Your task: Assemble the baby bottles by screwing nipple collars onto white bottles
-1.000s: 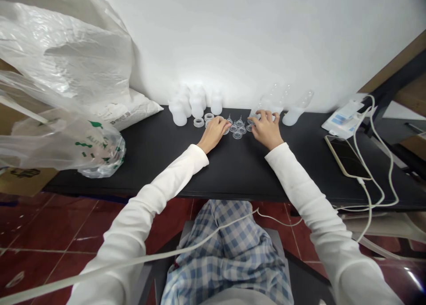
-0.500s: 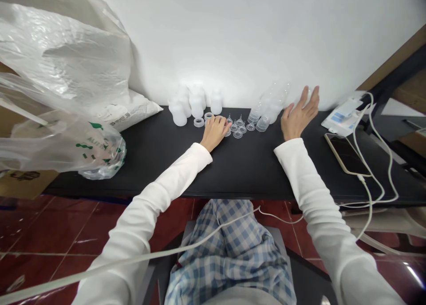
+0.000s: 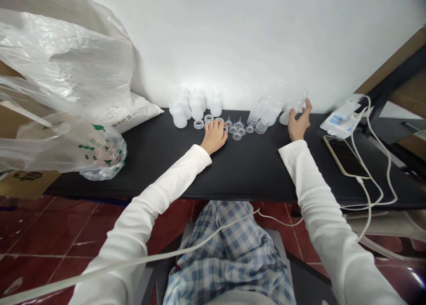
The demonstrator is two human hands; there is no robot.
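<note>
My left hand (image 3: 214,137) rests palm down over white screw rings (image 3: 199,124), its fingers slightly bent and apart. Whether a ring is pinched beneath them is hidden. Just right of it lie several clear nipples (image 3: 237,136), teat up, in a loose cluster. My right hand (image 3: 299,124) is at a clear domed cap (image 3: 285,117), thumb and fingers apart around its near side; no firm grip shows. Left of that hand stand more clear caps (image 3: 262,125) in a group. White baby bottles (image 3: 180,118) stand at the wall behind my left hand.
A large white sack (image 3: 93,65) and a clear plastic bag (image 3: 103,156) with green print fill the left end of the black table (image 3: 246,176). At the right are a phone (image 3: 346,156), a white power strip (image 3: 341,116) and cables. A white cord crosses my lap.
My right hand has come down and slightly inward, its fingers now more bent beside the clear cap. My left hand has shifted slightly, still over the rings.
</note>
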